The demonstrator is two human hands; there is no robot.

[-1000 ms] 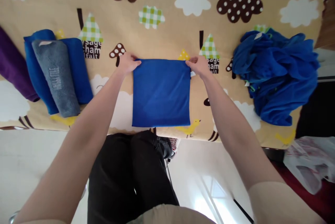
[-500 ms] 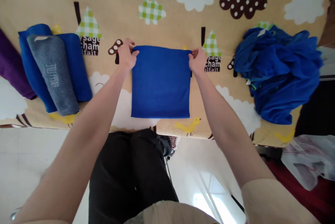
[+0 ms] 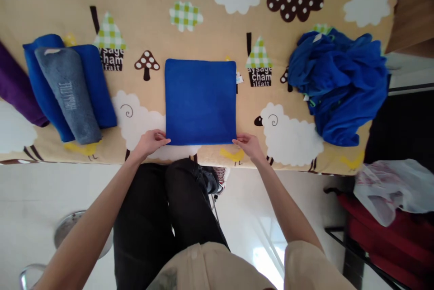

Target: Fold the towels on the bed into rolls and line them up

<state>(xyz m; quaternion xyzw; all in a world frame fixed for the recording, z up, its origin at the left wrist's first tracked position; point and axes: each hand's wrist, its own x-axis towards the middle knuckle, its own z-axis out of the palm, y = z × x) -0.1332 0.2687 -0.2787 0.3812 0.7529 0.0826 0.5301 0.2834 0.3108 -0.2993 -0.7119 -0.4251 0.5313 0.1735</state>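
Observation:
A blue cloth point(image 3: 200, 100), folded to a flat rectangle, lies on the patterned tablecloth point(image 3: 210, 41) in front of me. My left hand point(image 3: 151, 142) pinches its near left corner, thumb on top. At the near right corner, my right hand point(image 3: 249, 144) grips the cloth between thumb and fingers in the same way. A small white tag point(image 3: 239, 77) sticks out past the cloth's right edge. The far edge lies flat, untouched by either hand.
To the left, a rolled grey-blue towel point(image 3: 69, 93) rests on folded blue cloths point(image 3: 98, 86), beside a purple cloth point(image 3: 16, 86). A crumpled blue heap point(image 3: 342, 82) lies at the right. Beyond the table's near right corner are a plastic bag point(image 3: 393, 186) and dark red fabric point(image 3: 389, 240).
Both hands have moved from the far corners of the folded blue cloth to its near corners, and hold it there. The view has shifted slightly.

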